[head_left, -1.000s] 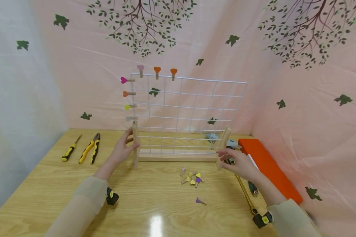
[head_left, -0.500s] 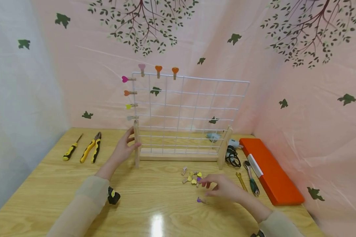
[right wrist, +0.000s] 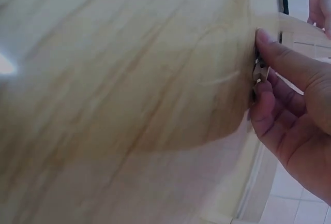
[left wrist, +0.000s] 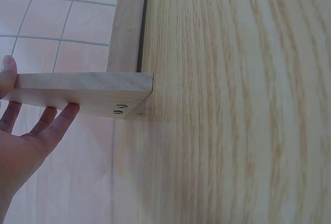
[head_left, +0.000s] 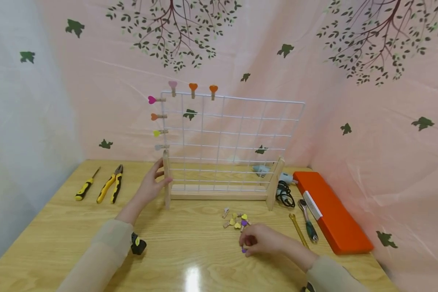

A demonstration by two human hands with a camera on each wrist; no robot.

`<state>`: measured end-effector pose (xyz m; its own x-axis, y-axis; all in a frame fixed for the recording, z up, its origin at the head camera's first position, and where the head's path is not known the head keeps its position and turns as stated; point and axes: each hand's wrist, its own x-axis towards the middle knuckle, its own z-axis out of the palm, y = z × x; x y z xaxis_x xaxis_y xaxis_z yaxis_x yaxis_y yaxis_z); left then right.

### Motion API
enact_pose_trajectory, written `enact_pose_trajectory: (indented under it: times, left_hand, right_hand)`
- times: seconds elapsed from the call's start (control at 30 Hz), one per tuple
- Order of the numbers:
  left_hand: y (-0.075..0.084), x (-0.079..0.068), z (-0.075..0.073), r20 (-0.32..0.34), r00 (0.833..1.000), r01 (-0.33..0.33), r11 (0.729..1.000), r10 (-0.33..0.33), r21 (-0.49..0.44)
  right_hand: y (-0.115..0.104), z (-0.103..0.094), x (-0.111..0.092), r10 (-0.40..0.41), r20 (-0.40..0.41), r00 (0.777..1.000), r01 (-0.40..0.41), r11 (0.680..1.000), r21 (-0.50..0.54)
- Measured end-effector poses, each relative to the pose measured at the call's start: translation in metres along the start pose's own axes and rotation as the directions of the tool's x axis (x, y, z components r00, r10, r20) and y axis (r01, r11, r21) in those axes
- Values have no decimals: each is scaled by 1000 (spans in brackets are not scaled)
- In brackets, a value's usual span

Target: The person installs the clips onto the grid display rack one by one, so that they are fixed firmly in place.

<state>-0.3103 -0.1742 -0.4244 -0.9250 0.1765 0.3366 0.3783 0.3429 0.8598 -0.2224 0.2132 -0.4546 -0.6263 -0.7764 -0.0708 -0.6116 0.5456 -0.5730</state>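
My left hand [head_left: 151, 184] holds the left wooden post [left wrist: 85, 87] of a stand, thumb on one face and fingertips on the other. A white wire grid [head_left: 222, 96] rises from this stand. Clothespins with heart tops are clipped along its left edge, among them a magenta clothespin [head_left: 152, 99], and along its top, such as an orange clothespin [head_left: 213, 90]. Low over the table, my right hand [head_left: 264, 240] pinches a clothespin [right wrist: 260, 72] with a purple heart between thumb and fingers; the fingers hide part of it. Just beyond lies a small pile of clothespins [head_left: 237, 225], mostly yellow.
A screwdriver [head_left: 84, 188] and pliers [head_left: 109, 185] lie on the left of the table. On the right are a gold wrench [head_left: 297, 229], a ratchet [head_left: 308, 223], a long orange box [head_left: 336, 215] and a corded tool with black cable [head_left: 285, 194] behind the right post.
My right hand has left the stand's right post, come down toward the front of the table and taken hold of the lone purple clothespin. My left hand stays on the left post.
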Motion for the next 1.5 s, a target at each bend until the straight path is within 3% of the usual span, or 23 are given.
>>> enact_pose_trajectory:
  times: [0.2, 0.43, 0.57, 0.73, 0.8, 0.93, 1.07, 1.13, 1.2, 1.33, 1.5]
  left_hand:
    - [0, -1, 1, -6, 1000, 2, 1000, -2, 0]
    - [0, -1, 1, 1, 1000, 6, 1000, -6, 3]
    - [2, 1, -1, -1, 1000, -1, 1000, 1, 14]
    - [3, 2, -2, -6, 1000, -14, 999, 14, 29]
    - [3, 2, -3, -5, 1000, -9, 999, 9, 32]
    - [11, -1, -2, 4, 1000, -2, 1000, 2, 22]
    - [26, -6, -3, 12, 1000, 8, 1000, -8, 14]
    - [23, -6, -3, 10, 1000, 8, 1000, -8, 8]
    - [13, -3, -3, 6, 1000, 4, 1000, -4, 10]
    - [1, 0, -2, 0, 1000, 1, 1000, -1, 20]
    - [1, -1, -1, -3, 1000, 11, 1000, -11, 24]
  right_hand:
    - [-2, -2, 3, 59, 28, 998, -59, 998, 13]
    - [-12, -11, 4, 16, 0, 1000, -16, 998, 54]
    - [-30, -32, 8, -14, -57, 998, 18, 998, 58]
    - [-62, -73, 12, -68, -207, 976, 78, 996, 41]
    - [-75, -93, 12, -80, -286, 955, 92, 995, 27]
    - [-105, -136, 13, -26, -384, 923, 82, 988, 129]
    - [-125, -178, 20, -34, -466, 884, 180, 945, 273]
    - [-126, -195, 27, -60, -529, 847, 255, 918, 305]
    - [-134, -211, 34, -88, -599, 796, 326, 896, 301]
    - [-148, -239, 47, -62, -705, 707, 376, 877, 299]
    - [-159, -266, 64, -9, -789, 614, 240, 955, 175]
